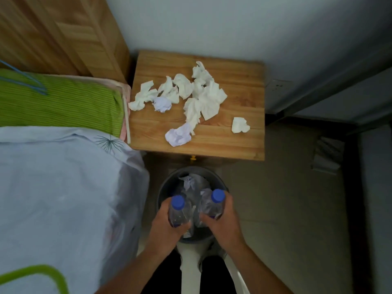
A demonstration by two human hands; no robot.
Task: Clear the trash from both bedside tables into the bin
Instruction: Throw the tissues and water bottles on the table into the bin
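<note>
My left hand (pixel 164 223) grips a clear plastic bottle (pixel 179 213) with a blue cap, held upright over the dark round bin (pixel 169 183). My right hand (pixel 224 221) grips a second blue-capped bottle (pixel 213 205) over the same bin. Crumpled paper (pixel 188 182) lies inside the bin. Beyond the bin stands a wooden bedside table (pixel 239 145). Several crumpled white tissues (pixel 209 98) are scattered on it, along with two bluish paper balls (pixel 162 103) (pixel 178 135) and one tissue apart at the right (pixel 239 125).
A bed with a pale blue cover (pixel 63 187) and a green striped pillow (pixel 59 102) fills the left side. A wooden headboard (pixel 59 35) rises behind it. A wall socket (pixel 279 85) sits right of the table. Tiled floor (pixel 286 209) lies to the right.
</note>
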